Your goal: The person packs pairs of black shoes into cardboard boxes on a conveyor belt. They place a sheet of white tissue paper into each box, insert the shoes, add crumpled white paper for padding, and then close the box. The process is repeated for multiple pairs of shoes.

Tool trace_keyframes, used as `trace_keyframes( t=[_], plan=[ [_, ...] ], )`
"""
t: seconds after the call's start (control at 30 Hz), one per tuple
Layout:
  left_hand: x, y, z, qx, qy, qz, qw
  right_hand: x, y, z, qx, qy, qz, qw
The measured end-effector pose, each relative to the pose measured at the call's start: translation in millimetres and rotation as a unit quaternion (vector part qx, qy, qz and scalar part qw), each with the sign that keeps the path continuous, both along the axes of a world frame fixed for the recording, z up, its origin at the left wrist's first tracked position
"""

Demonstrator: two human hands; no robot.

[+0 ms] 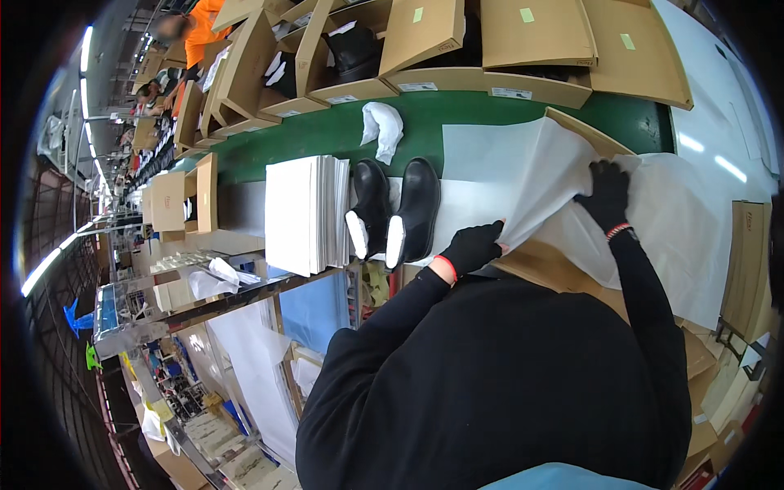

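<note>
A large sheet of white tissue paper (523, 175) lies draped over an open cardboard box (576, 135) at the right of the bench (245, 208), its far edge lifted into a soft peak. The left hand (472, 247), in a black glove, grips the near edge of the sheet, and its fingers (490, 233) are curled together with the paper pinched between them. The right hand (607, 194), also gloved in black, rests farther right on the sheet, its fingers (600, 173) bunched and closed on a fold of the paper above the box. Both hands therefore touch the same sheet, the left at its near edge and the right near its middle. Just to the left of the paper stands a pair of black ankle boots (392, 211) with white lining showing at their openings, toes pointing far. Left of the boots sits a tall stack of white paper sheets (304, 214). Beyond them runs a green conveyor belt (327, 131), on which a crumpled wad of white paper (384, 126) lies. On the far side of the belt stands a row of open cardboard shoe boxes (425, 41), some holding dark boots. At the far left, a person in an orange top (200, 33) works at the same line.
</note>
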State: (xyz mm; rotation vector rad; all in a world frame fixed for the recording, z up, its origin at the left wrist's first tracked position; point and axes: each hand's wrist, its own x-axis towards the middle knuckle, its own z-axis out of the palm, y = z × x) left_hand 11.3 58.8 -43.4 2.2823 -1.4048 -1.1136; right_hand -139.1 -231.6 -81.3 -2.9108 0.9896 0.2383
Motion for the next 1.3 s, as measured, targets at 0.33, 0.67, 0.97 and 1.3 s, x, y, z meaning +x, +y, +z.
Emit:
trace_keyframes(
  t=[0.33,0.67,0.97,1.3],
  plan=[
    [-8,20,-11,-0.016,0.065,0.124,0.99,-297,-145,14,-0.317,0.052,-0.556,0.766],
    [-3,14,-26,-0.195,0.064,0.163,0.965,-562,-168,-69,-0.097,-0.127,-0.372,0.914],
    [-13,-10,-29,-0.31,-0.024,0.169,0.935,-376,-99,60,-0.288,0.055,-0.439,0.849],
    [-42,-12,-23,-0.331,-0.026,0.148,0.932,-41,8,9,0.039,0.078,0.094,0.992]
  ],
)
